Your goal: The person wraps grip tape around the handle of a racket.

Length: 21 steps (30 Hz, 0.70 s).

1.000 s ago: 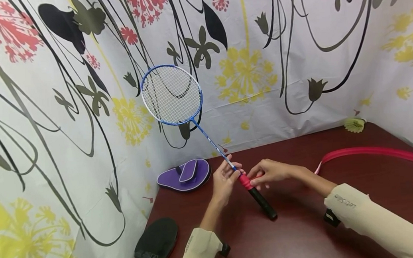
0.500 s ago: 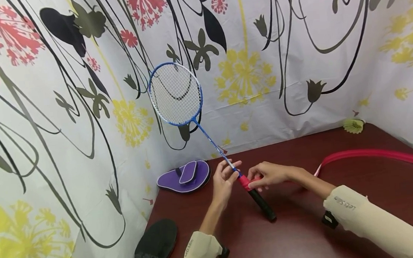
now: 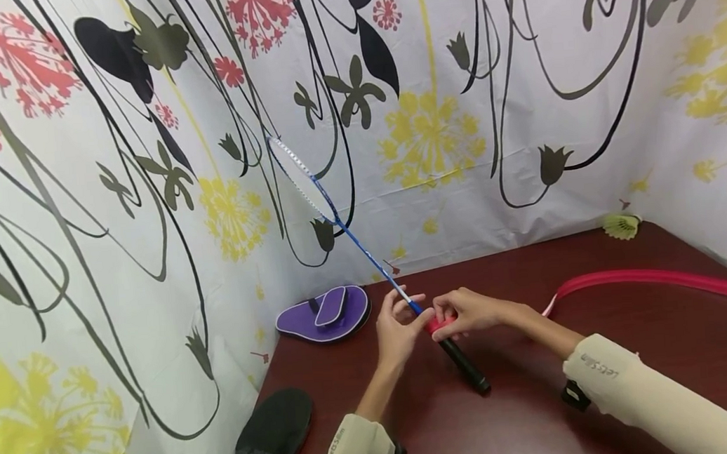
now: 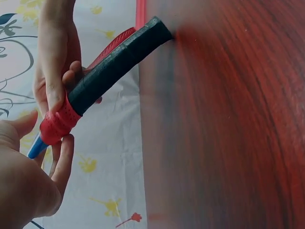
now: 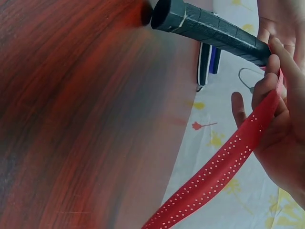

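Observation:
A blue and white badminton racket (image 3: 363, 250) slants up to the left in the head view, its head seen almost edge-on. My left hand (image 3: 399, 337) holds it where the shaft meets the handle, thumb and fingers around it. Red perforated grip tape (image 4: 59, 125) is wound in overlapping turns round the top of the black handle (image 4: 121, 64). With thumb and fingers, my right hand (image 3: 473, 311) pinches the tape right beside the wound part. From there a free length of tape (image 5: 224, 162) trails away to the right. The lower black handle shows bare.
On the dark red table (image 3: 479, 430) lie a purple paddle case (image 3: 325, 315) at the back left and a black table tennis bat (image 3: 275, 430) at the front left. A yellow shuttlecock (image 3: 621, 226) lies in the far right corner. Flower-printed cloth (image 3: 438, 201) hangs behind.
The racket has turned about its length: its strung face showed before and now appears edge-on. My left thumb has moved onto the handle top, and my right hand has shifted slightly left.

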Tool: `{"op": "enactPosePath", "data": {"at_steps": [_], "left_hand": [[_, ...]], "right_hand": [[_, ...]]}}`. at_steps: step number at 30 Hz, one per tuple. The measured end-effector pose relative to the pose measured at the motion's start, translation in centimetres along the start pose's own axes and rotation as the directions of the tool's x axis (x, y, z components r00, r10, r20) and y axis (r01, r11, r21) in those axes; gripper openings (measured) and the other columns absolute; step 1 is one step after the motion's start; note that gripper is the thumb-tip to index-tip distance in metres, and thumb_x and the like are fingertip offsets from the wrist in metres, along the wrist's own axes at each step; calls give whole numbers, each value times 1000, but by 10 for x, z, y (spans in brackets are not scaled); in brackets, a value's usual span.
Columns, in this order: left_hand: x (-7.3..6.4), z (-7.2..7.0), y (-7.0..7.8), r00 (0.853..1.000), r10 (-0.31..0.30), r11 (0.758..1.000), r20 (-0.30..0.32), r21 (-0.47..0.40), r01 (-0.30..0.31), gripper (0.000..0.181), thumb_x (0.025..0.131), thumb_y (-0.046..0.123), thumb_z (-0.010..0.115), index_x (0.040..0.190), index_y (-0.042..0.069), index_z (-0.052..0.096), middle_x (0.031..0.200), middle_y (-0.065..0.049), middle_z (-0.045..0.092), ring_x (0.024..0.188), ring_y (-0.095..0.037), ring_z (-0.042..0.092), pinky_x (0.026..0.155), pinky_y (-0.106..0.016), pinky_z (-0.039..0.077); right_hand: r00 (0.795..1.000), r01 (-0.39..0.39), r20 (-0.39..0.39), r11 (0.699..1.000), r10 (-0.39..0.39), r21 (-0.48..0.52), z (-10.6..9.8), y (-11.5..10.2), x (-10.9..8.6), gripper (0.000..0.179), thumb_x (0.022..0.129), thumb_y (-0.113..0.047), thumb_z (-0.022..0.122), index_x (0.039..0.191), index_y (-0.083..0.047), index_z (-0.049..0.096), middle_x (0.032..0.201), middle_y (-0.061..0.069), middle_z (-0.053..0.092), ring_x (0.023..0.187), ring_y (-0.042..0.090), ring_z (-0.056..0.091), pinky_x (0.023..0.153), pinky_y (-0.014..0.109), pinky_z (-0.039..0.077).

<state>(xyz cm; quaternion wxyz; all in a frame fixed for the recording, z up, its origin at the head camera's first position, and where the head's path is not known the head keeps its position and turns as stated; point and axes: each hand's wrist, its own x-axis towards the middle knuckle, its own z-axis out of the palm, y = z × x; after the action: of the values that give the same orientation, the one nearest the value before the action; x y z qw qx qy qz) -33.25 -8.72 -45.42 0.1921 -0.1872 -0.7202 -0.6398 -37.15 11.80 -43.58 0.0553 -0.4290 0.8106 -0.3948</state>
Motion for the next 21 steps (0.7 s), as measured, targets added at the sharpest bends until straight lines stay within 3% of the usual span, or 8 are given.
{"op": "enactPosePath", "data": {"at_steps": [6, 12, 17, 21], "left_hand": [[-2, 2, 0, 999, -8, 1000, -38, 22, 9, 65, 83, 8, 88, 139, 9, 56, 110, -10, 78, 93, -36, 74, 82, -37, 60], [1, 2, 2, 997, -68, 992, -37, -113, 63, 73, 83, -8, 82, 150, 6, 53, 108, -19, 77, 99, -41, 73, 78, -25, 59], [1, 0, 4, 994, -105, 979, -1, -178, 103, 74, 87, -11, 75, 153, 12, 51, 105, -23, 76, 97, -31, 73, 77, -23, 58], [2, -1, 5, 993, -107, 977, 57, -179, 116, 75, 89, -11, 73, 154, 19, 50, 108, -23, 76, 104, -33, 71, 82, -24, 58]], "right_hand": [[1000, -19, -17, 1000, 19, -15, 2, 0, -1, 31, 87, -38, 85, 84, -16, 63, 62, -2, 68, 52, 25, 68, 48, 28, 54], [999, -38, 31, 999, 37, 28, -8, 2, -8, 15, 96, -31, 77, 97, -17, 71, 71, 3, 74, 60, 32, 71, 55, 35, 59], [998, -30, 64, 999, 27, 37, -16, 6, -14, 13, 100, -27, 72, 108, -18, 76, 77, -5, 76, 64, 39, 71, 60, 45, 61], [997, -37, 66, 997, 33, 66, -18, 10, -16, 17, 99, -28, 73, 111, -17, 76, 78, -4, 77, 66, 45, 70, 63, 56, 60]]}}
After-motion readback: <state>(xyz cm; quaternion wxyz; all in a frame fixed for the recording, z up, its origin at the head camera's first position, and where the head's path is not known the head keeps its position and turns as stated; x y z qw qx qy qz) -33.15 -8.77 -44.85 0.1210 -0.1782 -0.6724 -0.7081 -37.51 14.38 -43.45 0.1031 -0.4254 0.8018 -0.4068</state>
